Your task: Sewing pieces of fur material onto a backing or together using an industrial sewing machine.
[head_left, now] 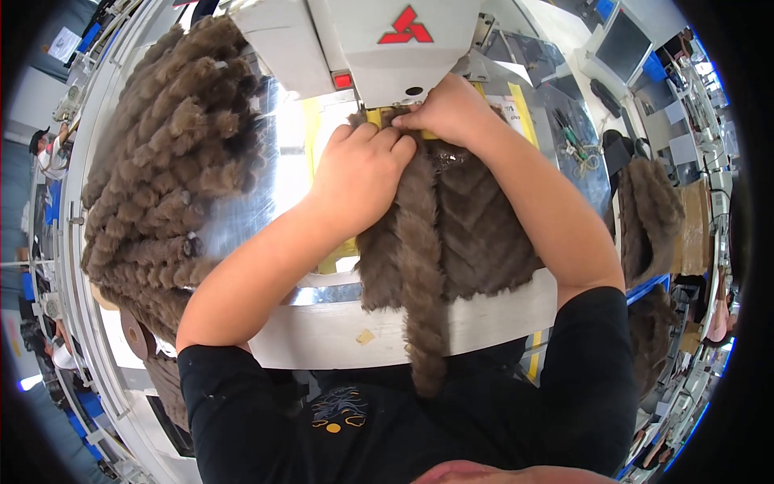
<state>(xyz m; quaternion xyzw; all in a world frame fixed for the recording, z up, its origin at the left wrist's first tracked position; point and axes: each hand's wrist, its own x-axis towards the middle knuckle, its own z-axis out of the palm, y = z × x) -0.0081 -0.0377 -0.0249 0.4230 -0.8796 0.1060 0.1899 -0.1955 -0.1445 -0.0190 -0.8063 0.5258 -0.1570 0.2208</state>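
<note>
A white sewing machine head (355, 48) with a red button overhangs the work. Beneath it a brown fur panel (476, 234) with chevron seams lies on the table, with a long fur strip (419, 258) along it that hangs over the front edge. My left hand (359, 169) has curled fingers on the fur at the top of the strip, just in front of the machine's foot. My right hand (447, 117) pinches the fur edge beside it, thumb pointing left. The needle area is mostly hidden. Yellow tape strips (520, 109) run along the metal table.
A large pile of twisted fur strips (161, 145) fills the left. To the right lie small tools (576, 141), a monitor (619, 50) and more fur pieces (649, 218). A cone spool (137, 331) stands at lower left. Another person (52, 153) is at the far left edge.
</note>
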